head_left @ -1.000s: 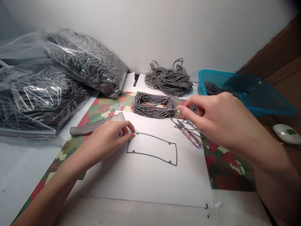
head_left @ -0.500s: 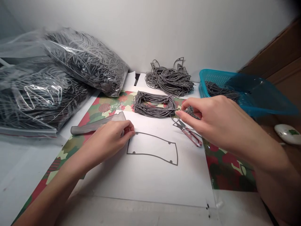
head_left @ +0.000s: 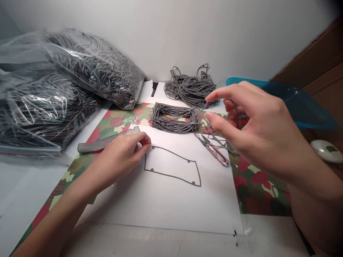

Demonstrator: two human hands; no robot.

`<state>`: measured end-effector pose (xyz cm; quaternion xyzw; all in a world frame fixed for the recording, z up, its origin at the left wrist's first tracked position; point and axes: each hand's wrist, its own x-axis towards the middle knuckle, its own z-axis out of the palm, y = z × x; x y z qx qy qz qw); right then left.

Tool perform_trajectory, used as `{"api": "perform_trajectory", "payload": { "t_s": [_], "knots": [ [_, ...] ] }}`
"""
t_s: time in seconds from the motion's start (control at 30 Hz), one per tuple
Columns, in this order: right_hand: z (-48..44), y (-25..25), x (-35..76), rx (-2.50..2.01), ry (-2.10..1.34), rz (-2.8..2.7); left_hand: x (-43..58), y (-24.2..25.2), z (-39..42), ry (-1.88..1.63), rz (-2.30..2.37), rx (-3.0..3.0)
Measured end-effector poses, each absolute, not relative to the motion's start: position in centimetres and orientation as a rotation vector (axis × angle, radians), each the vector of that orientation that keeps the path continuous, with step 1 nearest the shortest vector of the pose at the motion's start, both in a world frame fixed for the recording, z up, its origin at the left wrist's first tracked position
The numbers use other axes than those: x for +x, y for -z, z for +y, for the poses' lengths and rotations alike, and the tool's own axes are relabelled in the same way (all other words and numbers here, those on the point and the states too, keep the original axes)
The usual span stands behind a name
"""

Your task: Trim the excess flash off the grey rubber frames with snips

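Note:
A thin grey rubber gasket (head_left: pixel 198 174), a wavy four-sided outline with small rings near its corners, lies on a white sheet (head_left: pixel 166 207). My left hand (head_left: pixel 131 150) pinches it at the upper left corner. Over the right part of the sheet, my right hand (head_left: pixel 257 117) is raised with thumb and forefinger apart. Below its thumb lie red-handled thread snips (head_left: pixel 217 154) among loose grey strands. Just left of its fingertips sits a neat rectangular stack of gaskets (head_left: pixel 174 126). Behind that is a tangled heap of gaskets (head_left: pixel 187 89).
Two clear bags, one upper (head_left: pixel 99 60) and one lower (head_left: pixel 48 110), bulge with grey strands at left. A grey translucent strip (head_left: pixel 91 146) lies by my left wrist. At right are a blue basket (head_left: pixel 302 107), a white rounded object (head_left: pixel 325 150) and brown cardboard (head_left: pixel 316 71).
My right hand has risen away from the stack's right end, and its thumb and forefinger have spread. My left hand still pinches the gasket, which has shifted slightly.

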<state>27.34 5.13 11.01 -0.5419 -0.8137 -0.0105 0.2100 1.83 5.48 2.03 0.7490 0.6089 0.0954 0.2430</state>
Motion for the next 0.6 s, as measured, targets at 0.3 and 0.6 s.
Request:
{"api": "perform_trajectory", "payload": {
  "t_s": [0.3, 0.6],
  "knots": [
    [5.0, -11.3, 27.3, -1.498, -0.156, -2.138, 2.0, -2.1, 5.6, -0.286, 1.650, 2.017],
    [5.9, -9.8, 28.0, -1.290, -0.620, -2.646, 1.8, -1.7, 5.5, -0.310, 1.622, 2.061]
  ]
}}
